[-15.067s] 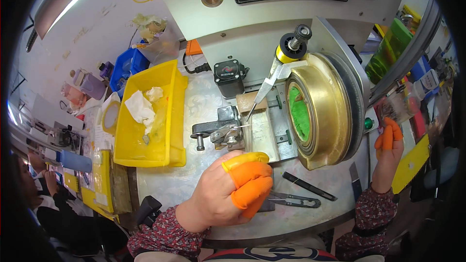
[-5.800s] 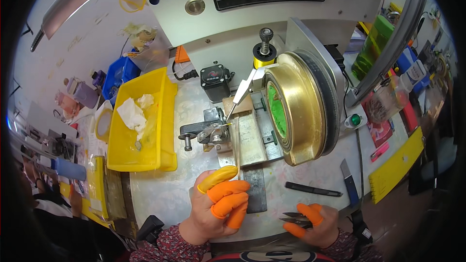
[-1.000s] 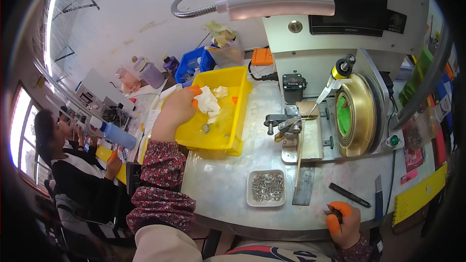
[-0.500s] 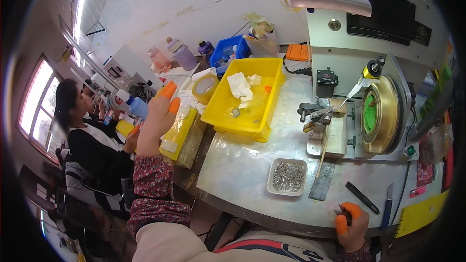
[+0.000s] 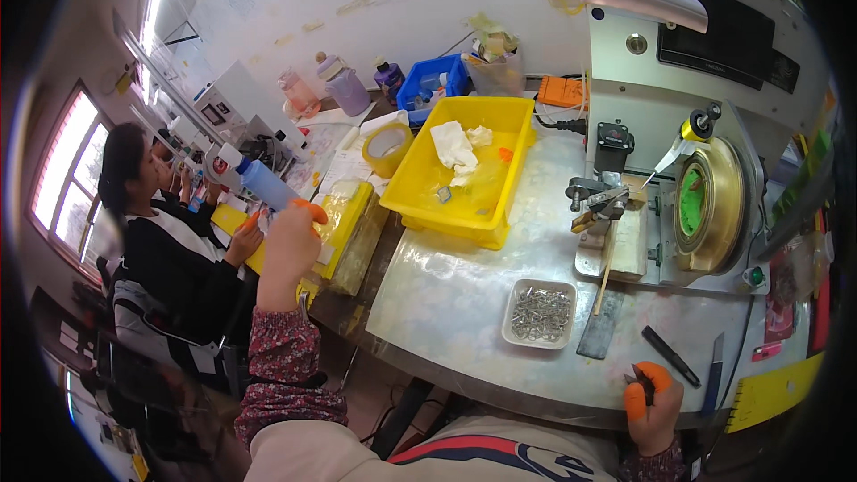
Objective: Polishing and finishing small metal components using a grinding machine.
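Dark, pointed metal tool (image 5: pixel 643 382), clamped in orange-capped right fingers (image 5: pixel 635 403), best held steady; rectangular yellow-topped block (image 5: pixel 354 221) beside left fingers (image 5: pixel 310 208), closure indeterminable.

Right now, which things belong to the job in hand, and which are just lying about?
Likely in the job:
- snips, in the right hand
- machine
- metal bits in the dish

Apparently lying about:
- knife
- black pen-like item
- tape roll
- blue bottle
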Motion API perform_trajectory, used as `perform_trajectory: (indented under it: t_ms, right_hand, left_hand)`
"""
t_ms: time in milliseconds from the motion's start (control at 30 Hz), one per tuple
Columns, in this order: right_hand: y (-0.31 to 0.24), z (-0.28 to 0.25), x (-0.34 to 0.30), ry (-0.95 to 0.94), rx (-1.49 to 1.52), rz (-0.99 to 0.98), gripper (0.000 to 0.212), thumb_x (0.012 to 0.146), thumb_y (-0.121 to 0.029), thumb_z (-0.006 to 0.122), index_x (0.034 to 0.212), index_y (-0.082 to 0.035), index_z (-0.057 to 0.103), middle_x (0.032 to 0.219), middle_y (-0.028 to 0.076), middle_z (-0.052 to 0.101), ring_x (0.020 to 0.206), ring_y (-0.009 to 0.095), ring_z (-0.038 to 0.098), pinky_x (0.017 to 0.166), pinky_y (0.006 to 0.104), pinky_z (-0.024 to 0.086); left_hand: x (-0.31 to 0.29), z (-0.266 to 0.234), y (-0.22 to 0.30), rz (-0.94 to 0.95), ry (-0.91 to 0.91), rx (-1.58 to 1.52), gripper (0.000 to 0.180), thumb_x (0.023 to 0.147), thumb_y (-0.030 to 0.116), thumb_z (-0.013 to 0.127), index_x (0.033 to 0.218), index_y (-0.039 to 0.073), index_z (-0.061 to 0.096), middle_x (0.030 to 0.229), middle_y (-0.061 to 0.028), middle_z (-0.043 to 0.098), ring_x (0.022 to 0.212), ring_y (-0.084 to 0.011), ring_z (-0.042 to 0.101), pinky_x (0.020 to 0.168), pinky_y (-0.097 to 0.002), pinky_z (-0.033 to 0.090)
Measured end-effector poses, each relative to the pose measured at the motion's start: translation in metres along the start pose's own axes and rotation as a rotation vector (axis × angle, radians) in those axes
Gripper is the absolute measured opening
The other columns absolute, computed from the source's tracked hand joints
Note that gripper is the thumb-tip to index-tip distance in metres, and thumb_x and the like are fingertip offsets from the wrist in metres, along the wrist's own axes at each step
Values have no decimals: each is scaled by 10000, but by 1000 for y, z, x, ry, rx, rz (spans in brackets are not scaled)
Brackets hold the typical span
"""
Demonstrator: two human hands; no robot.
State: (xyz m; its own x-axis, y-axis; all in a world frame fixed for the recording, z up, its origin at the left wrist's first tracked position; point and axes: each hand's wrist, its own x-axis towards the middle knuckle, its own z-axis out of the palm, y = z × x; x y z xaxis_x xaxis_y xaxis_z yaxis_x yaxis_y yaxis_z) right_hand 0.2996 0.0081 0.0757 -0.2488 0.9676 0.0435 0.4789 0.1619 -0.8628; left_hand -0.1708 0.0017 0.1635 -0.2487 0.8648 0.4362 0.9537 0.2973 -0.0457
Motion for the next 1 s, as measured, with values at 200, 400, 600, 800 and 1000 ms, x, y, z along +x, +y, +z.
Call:
perform_trajectory:
  t_ms: [200, 400, 600, 800, 1000]
  right_hand:
    - [6, 6, 2, 201, -48, -187, 285, 736, -250, 616, 822, 16, 564, 633, 106, 536, 516, 174, 529, 480, 264, 412]
    - [7, 12, 8, 179, -292, -141, 315, 701, -199, 664, 945, -23, 569, 787, 88, 565, 657, 245, 557, 575, 322, 453]
    - [-36, -4, 27, 50, -369, -341, 450, 723, -246, 653, 1074, -9, 502, 1047, 137, 475, 889, 291, 484, 772, 361, 401]
    - [-75, 13, 80, -52, 493, -115, 411, 808, -217, 596, 1128, -10, 442, 1014, 77, 473, 860, 140, 470, 742, 255, 388]
    - [-76, 34, 143, 168, 1102, 23, 199, 871, -185, 513, 1030, -65, 503, 885, -15, 496, 764, 53, 460, 679, 190, 368]
  left_hand:
    - [6, -11, 34, 38, -41, -59, 152, 712, 4, 526, 845, 45, 588, 880, -135, 583, 810, -310, 562, 710, -372, 446]
    - [26, 5, 131, 82, -15, -903, 313, 861, 193, 483, 1111, 5, 474, 937, -83, 588, 826, -161, 551, 725, -272, 437]
    - [43, 46, 210, 18, -797, -1142, 653, 873, 559, 240, 1222, 23, 372, 971, -75, 588, 806, -138, 562, 643, -246, 473]
    - [47, 60, 232, -66, -985, -1372, 721, 814, 658, 240, 1117, 38, 448, 986, -98, 559, 819, -176, 570, 606, -264, 493]
    - [42, 84, 236, -126, -1053, -1639, 711, 805, 670, 254, 1090, 50, 451, 918, -84, 552, 728, -141, 539, 558, -218, 449]
